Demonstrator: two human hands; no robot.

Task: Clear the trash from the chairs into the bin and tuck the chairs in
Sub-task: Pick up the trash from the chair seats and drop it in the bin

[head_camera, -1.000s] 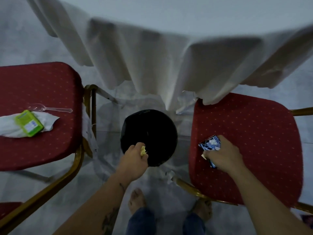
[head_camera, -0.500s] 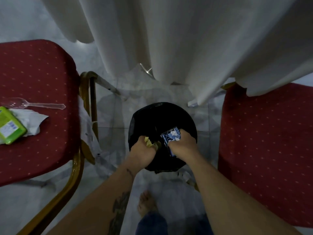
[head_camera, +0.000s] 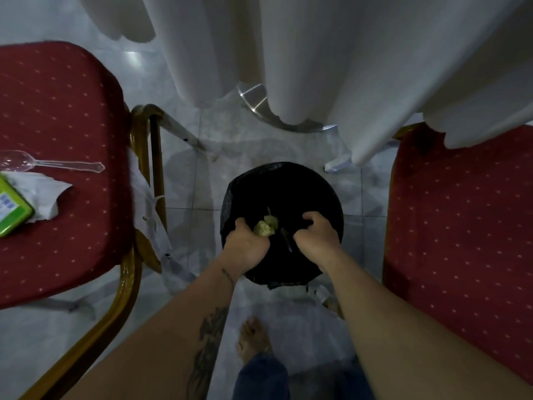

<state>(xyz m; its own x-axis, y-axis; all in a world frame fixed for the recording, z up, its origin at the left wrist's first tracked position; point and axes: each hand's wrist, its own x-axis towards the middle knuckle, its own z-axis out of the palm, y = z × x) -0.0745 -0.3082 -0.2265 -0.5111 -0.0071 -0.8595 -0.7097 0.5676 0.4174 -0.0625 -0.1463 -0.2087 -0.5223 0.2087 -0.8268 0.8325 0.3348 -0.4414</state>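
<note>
A white tablecloth (head_camera: pixel 331 53) hangs in deep folds from the table across the top of the view, its hem just reaching the right chair. Two red chairs with gold frames flank the scene: the left chair (head_camera: pixel 57 168) and the right chair (head_camera: pixel 461 226), whose seat shows bare. Between them, on the pale tiled floor (head_camera: pixel 187 197), stands the bin (head_camera: pixel 282 192), lined with a black bag.

Both forearms reach over the bin's mouth. The left hand (head_camera: pixel 246 243) is loosely curled, and a crumpled yellowish wad of trash (head_camera: pixel 265 226) sits at its fingertips, right above the bin opening; whether the grip has hold of it or has let go cannot be told. The right hand (head_camera: pixel 315 236) is half curled over the bin with nothing visible in its grip.

On the left chair's seat lie a white napkin (head_camera: pixel 43 194), a green box (head_camera: pixel 11 209) resting on it, and a clear plastic spoon (head_camera: pixel 52 166) just beyond them.
</note>
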